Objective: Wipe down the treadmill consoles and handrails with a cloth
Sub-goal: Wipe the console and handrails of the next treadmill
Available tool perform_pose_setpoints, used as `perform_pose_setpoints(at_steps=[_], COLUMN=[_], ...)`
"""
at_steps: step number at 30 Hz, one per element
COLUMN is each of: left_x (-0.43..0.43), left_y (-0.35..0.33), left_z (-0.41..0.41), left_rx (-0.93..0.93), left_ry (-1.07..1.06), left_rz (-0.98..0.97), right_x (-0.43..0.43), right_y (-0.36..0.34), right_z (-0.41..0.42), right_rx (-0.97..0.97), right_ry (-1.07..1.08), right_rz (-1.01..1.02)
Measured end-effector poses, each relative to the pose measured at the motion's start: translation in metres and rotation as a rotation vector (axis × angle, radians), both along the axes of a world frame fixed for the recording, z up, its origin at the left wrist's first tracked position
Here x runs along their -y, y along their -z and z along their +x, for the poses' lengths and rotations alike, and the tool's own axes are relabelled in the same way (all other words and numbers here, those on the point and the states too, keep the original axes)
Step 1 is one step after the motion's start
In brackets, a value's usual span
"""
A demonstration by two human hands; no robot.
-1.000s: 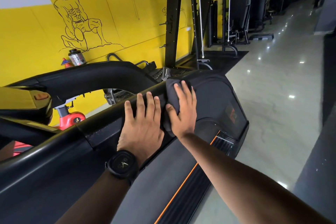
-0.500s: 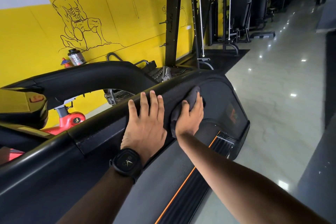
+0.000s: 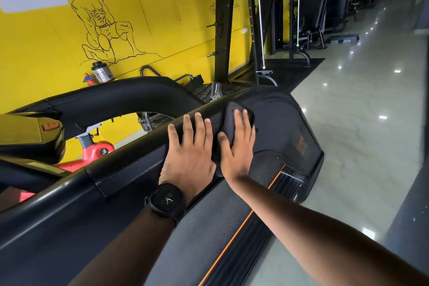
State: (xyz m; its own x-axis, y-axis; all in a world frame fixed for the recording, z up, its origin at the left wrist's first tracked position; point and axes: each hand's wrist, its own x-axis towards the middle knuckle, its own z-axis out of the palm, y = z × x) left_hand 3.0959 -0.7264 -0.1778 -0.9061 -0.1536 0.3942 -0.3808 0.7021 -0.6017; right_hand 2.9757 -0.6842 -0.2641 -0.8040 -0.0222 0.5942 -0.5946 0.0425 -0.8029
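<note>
Flat: both hands on handrail (image 3: 130, 165), right hand (image 3: 239, 146) pressing cloth (image 3: 228, 121).

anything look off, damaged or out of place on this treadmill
Nothing looks damaged, spilled or askew. The dark grey folded cloth sits on the black padded treadmill handrail under the right hand, with the left hand flat beside it. Only a labelled tub by the yellow wall seems stray; its support is hidden.
</note>
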Motion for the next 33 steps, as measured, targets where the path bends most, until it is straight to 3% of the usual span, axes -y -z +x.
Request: perform_pose_setpoints(at_steps=[2, 4, 8, 9, 12, 14, 19, 20, 23, 24, 26, 29, 30, 33], left_x=[-0.001, -0.002, -0.003, -0.003, -0.004, -0.005, -0.005, -0.006, -0.005, -0.005, -0.006, -0.006, -0.006, -0.007], left_y=[-0.001, -0.001, -0.001, -0.002, -0.001, -0.001, 0.000, 0.000, 0.001, 0.000, 0.000, 0.001, 0.001, 0.001], left_z=[-0.003, -0.003, -0.005, -0.006, -0.013, -0.016, -0.022, -0.023, -0.029, -0.030, -0.032, -0.033, -0.034, -0.037], left_rx=[0.006, 0.016, 0.015, 0.014, 0.016, 0.030, 0.024, 0.030, 0.034, 0.035, 0.044, 0.040, 0.040, 0.041], left_ry=[0.002, 0.005, -0.002, 0.002, 0.013, 0.013, 0.017, 0.017, 0.015, 0.015, 0.016, 0.021, 0.023, 0.019], left_rz=[0.000, 0.004, -0.001, -0.002, 0.002, 0.007, 0.001, 0.005, -0.003, 0.004, 0.009, 0.006, 0.008, 0.003], right_x=[-0.003, -0.002, 0.002, 0.003, -0.002, -0.005, -0.001, -0.001, -0.004, -0.005, -0.005, -0.001, -0.001, -0.005], right_y=[-0.002, -0.005, -0.017, -0.021, -0.020, -0.017, -0.015, -0.014, -0.005, -0.004, -0.001, -0.006, -0.006, 0.005], right_z=[-0.019, -0.032, -0.024, -0.020, -0.023, -0.041, -0.036, -0.031, -0.037, -0.047, -0.060, -0.057, -0.053, -0.046], right_rx=[-0.189, -0.134, 0.498, 0.532, 0.085, -0.043, 0.479, 0.426, -0.041, -0.114, -0.035, 0.419, 0.453, 0.001], right_ry=[0.001, 0.026, 0.039, 0.034, 0.025, 0.030, 0.035, 0.042, 0.023, 0.021, 0.037, 0.057, 0.059, 0.022], right_rz=[0.069, 0.040, -0.264, -0.244, -0.043, 0.022, -0.220, -0.170, 0.005, 0.040, -0.007, -0.238, -0.228, -0.013])
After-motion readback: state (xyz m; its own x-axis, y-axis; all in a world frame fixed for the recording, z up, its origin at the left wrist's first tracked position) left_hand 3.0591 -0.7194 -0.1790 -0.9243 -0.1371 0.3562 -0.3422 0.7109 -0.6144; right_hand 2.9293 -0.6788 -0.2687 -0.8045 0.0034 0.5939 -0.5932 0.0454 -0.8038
